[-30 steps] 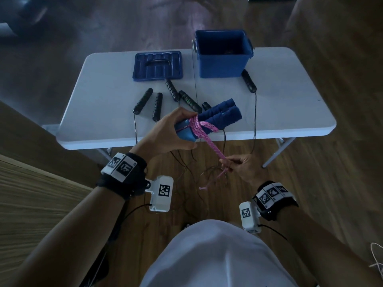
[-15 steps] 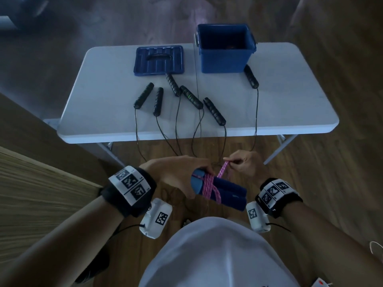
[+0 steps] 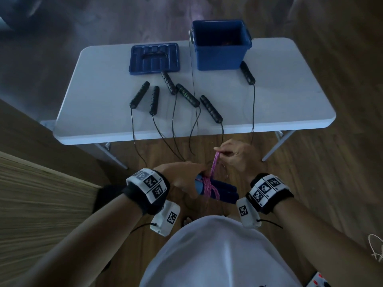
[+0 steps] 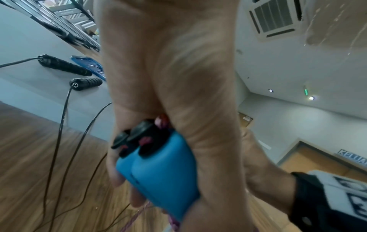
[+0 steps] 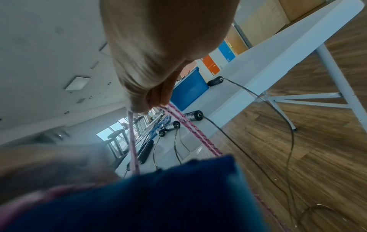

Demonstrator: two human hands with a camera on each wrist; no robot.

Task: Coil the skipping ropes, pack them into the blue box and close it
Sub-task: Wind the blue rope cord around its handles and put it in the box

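Observation:
My left hand grips the two blue handles of a skipping rope side by side, low in front of my body; their black caps show in the left wrist view. A pink rope is wound round the handles. My right hand pinches a loop of that pink rope and holds it taut above the bundle. The open blue box stands at the table's far side, its lid lying flat to the left.
Several black-handled skipping ropes lie on the white folding table, their thin cords hanging over the near edge to the wooden floor. A wooden panel stands at my left.
The blue handle bundle came down from in front of the table to near my waist. My right hand moved from below the bundle to above it, pulling the pink rope upward.

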